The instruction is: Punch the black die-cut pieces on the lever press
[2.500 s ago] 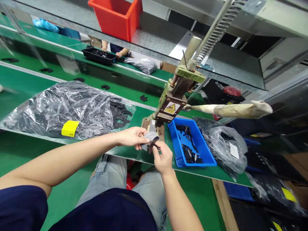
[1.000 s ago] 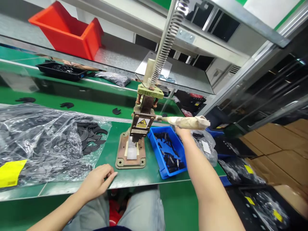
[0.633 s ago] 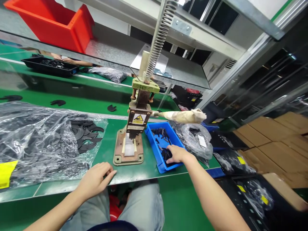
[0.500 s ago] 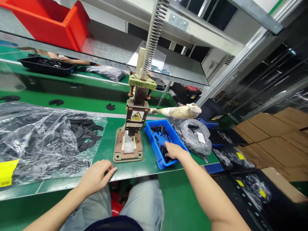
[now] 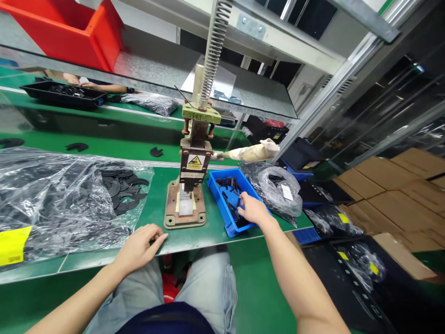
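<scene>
My right hand point(image 5: 254, 208) reaches into a blue bin point(image 5: 222, 213) with its thumb and fingertips pinched together. A small dark part shows at those fingertips, seemingly one of the narrow black plastic pieces point(image 5: 230, 183) in the bin. Resting on the table's front edge, my left hand point(image 5: 142, 245) holds nothing that I can see; its fingers are loosely curled and its thumb stands apart. Between my hands is a hand press point(image 5: 196, 162) with a spring on top and a cloth-wrapped lever point(image 5: 255, 152). A pale flat block point(image 5: 185, 204) lies on its base.
At the left, a clear plastic bag point(image 5: 69, 204) spreads over flat, curved black pieces point(image 5: 121, 190). Another bag point(image 5: 281, 190) lies right of the bin. A metal shelf with a red bin point(image 5: 83, 37) crosses above. Another person's hands point(image 5: 81, 82) work behind a black tray point(image 5: 62, 95).
My right hand has lifted slightly in the blue bin, its fingertips drawn together at a dark piece. My left hand stays on the table edge. The view has shifted slightly.
</scene>
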`<state>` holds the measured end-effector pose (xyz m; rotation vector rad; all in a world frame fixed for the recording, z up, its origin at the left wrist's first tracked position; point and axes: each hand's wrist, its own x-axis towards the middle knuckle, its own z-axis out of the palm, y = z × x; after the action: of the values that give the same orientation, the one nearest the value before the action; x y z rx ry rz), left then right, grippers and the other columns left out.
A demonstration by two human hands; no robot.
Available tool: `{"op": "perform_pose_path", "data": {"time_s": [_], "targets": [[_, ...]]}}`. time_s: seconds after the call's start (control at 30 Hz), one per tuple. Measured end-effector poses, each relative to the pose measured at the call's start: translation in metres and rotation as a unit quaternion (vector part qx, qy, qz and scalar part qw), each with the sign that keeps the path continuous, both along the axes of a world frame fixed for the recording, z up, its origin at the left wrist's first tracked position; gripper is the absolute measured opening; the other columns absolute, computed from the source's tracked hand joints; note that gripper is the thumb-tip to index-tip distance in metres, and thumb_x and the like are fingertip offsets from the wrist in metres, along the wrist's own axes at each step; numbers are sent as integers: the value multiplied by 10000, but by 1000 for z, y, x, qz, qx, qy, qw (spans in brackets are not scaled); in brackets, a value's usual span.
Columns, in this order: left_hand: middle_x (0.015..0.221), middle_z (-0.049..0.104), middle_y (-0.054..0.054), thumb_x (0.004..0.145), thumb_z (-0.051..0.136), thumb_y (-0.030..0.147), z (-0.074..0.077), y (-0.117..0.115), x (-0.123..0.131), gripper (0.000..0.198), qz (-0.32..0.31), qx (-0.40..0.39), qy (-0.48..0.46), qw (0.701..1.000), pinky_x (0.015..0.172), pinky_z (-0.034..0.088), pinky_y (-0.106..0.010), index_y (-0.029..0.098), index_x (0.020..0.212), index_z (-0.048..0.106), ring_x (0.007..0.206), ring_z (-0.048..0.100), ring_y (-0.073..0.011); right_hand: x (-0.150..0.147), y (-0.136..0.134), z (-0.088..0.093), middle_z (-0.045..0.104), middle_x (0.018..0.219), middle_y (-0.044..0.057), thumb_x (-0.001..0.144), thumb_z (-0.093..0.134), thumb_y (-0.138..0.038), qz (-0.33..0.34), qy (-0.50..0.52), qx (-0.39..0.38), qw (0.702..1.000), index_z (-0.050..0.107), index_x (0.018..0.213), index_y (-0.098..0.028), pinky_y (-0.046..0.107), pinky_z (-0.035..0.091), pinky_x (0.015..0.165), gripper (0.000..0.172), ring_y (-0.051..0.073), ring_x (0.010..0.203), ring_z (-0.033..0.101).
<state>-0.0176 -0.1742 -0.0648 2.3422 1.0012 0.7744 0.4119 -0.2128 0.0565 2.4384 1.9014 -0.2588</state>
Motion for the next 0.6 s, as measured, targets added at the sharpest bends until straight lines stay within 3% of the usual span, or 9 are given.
{"op": "perform_pose_path", "data": {"time_s": [0.07, 0.17, 0.23, 0.3, 0.43, 0.53, 0.6], "targets": [[817, 664, -11, 1025, 589, 421, 15, -1, 2, 237, 21, -15, -49, 998, 749, 495, -315, 225, 914, 664, 773, 632, -189, -16, -12, 13, 718, 1158, 63, 929, 652, -343, 3, 7, 57, 998, 505, 1334, -212, 344, 544, 912, 450, 190, 1022, 698], [866, 679, -11, 1012, 620, 401, 50, -8, 19, 195, 31, -68, -138, 988, 759, 514, -296, 222, 949, 669, 798, 633, -169, -57, -30, 24, 710, 1193, 52, 926, 616, -331, 44, 30, 118, 992, 465, 1349, -249, 325, 521, 919, 457, 186, 1055, 692], [916, 698, -18, 1004, 643, 398, 73, -13, 41, 181, 0, -136, -187, 973, 795, 537, -296, 222, 1030, 677, 844, 652, -165, -90, -38, 25, 711, 1178, 54, 909, 628, -318, 106, 49, 152, 981, 478, 1340, -252, 347, 522, 934, 462, 200, 1055, 689], [1007, 727, -45, 958, 710, 421, 86, -13, 68, 263, -46, -219, -241, 944, 788, 558, -301, 214, 1117, 676, 879, 679, -171, -120, -40, 23, 715, 1148, 68, 887, 647, -290, 185, 61, 191, 962, 510, 1311, -241, 377, 528, 914, 448, 226, 1032, 688], [951, 726, -60, 862, 827, 396, 83, -3, 99, 351, -88, -361, -338, 864, 737, 575, -288, 177, 1081, 663, 810, 694, -155, -157, -38, 17, 718, 1111, 99, 882, 640, -232, 267, 65, 251, 928, 555, 1288, -224, 405, 537, 845, 415, 266, 1021, 680], [903, 722, -38, 849, 852, 375, 73, 1, 93, 408, -111, -413, -393, 814, 687, 576, -268, 167, 1135, 649, 725, 685, -128, -167, -39, 10, 699, 1172, 96, 907, 622, -214, 265, 127, 266, 918, 531, 1382, -252, 413, 560, 864, 485, 256, 1046, 672], [914, 733, -32, 859, 851, 359, 69, 0, 83, 426, -133, -409, -426, 796, 715, 597, -282, 179, 1175, 630, 739, 707, -132, -173, -43, 3, 676, 1219, 93, 924, 629, -228, 247, 213, 278, 903, 512, 1406, -265, 407, 583, 894, 498, 236, 1060, 669]]}}
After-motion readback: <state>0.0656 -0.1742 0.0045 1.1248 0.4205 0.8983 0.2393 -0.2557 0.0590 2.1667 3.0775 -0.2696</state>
